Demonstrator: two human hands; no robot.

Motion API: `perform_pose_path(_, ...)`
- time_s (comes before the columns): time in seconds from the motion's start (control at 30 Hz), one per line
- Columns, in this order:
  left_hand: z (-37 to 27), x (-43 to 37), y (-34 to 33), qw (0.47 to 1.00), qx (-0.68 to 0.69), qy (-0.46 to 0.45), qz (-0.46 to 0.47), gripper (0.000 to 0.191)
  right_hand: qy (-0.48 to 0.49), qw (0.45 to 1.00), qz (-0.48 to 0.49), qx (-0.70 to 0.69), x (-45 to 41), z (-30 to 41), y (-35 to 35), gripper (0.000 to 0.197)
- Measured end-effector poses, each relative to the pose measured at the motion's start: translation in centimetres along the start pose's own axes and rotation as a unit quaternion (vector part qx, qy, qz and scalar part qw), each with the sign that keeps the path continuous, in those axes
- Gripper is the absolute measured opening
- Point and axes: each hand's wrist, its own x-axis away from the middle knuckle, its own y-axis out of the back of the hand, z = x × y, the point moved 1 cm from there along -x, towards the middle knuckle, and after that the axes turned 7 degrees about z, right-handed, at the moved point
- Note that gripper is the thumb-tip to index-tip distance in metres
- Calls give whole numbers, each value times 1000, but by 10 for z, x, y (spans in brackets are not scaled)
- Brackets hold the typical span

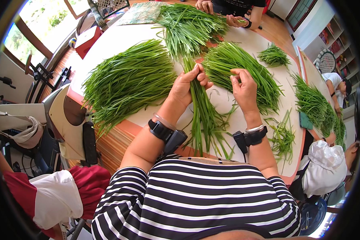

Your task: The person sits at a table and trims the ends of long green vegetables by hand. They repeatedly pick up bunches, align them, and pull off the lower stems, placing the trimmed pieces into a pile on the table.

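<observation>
My left hand is closed around a bunch of Chinese chives, whose pale ends point away from me and whose leaves fan down toward my chest. Raised a little to the right, my right hand has its thumb and forefinger close together; whether anything thin sits between them I cannot tell. Just behind it lies a neat pile of chives. A larger pile spreads to the left of my left hand. Loose leaf scraps lie by the table's right edge.
The white table has a pink border. Another chive heap lies at the far side, near a co-worker's hands. A small bunch rests at right. People work at a second chive-covered table. A person in red and white is at left.
</observation>
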Motion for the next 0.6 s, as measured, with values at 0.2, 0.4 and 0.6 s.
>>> perform_pose_path(0.2, 1, 0, 5, 998, 49, 47, 8, 16, -26, 994, 73, 78, -16, 17, 6, 24)
perform_pose_path(0.4, 10, 0, 5, 993, -34, 57, -93, 17, 14, 994, 49, 102, -15, 6, 6, 24)
perform_pose_path(0.6, 12, 2, 3, 986, -100, 48, -122, 16, 51, 995, -20, 84, -13, -3, 6, 21)
